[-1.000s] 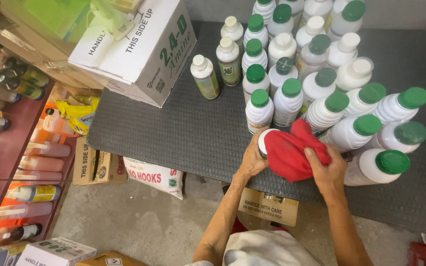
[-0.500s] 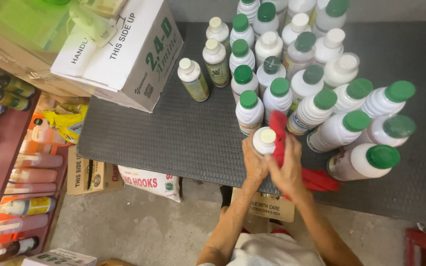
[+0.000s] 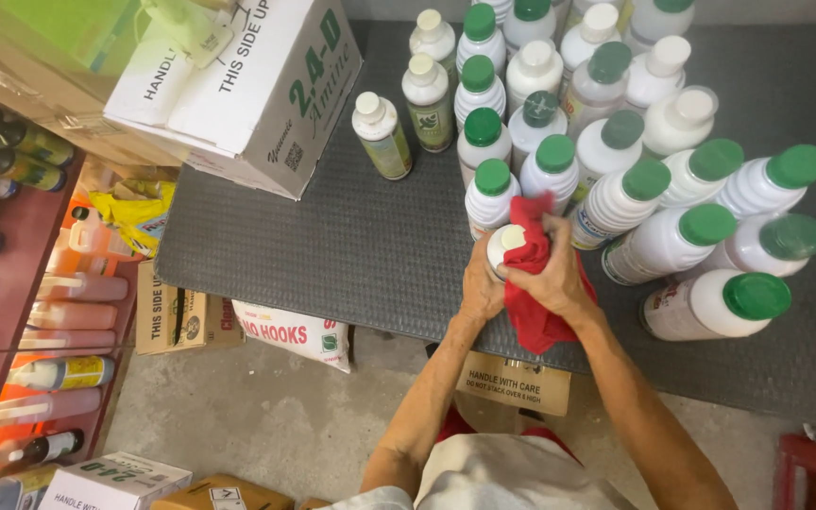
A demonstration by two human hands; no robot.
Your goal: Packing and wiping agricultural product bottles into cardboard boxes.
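While the dark red shelf (image 3: 2, 312) at far left carries bottles lying on their sides, a white cardboard box (image 3: 238, 85) sits on the upper left corner of the grey textured mat (image 3: 332, 246). Right of the box, two white-capped bottles (image 3: 382, 135) stand apart from the main group. Left hand (image 3: 482, 283): fingers curled and closed around a white bottle (image 3: 505, 244) with a white cap, held at the mat's front edge. Right hand (image 3: 554, 274): fingers clamped together on a red cloth (image 3: 533, 312), pressed against the same bottle; cloth hangs below the hand. Behind and to the right, a cluster of white bottles with green caps (image 3: 616, 170), upright at the back, lying tilted at far right. Small cartons and a white sack (image 3: 290, 332) lie on the floor below the mat.
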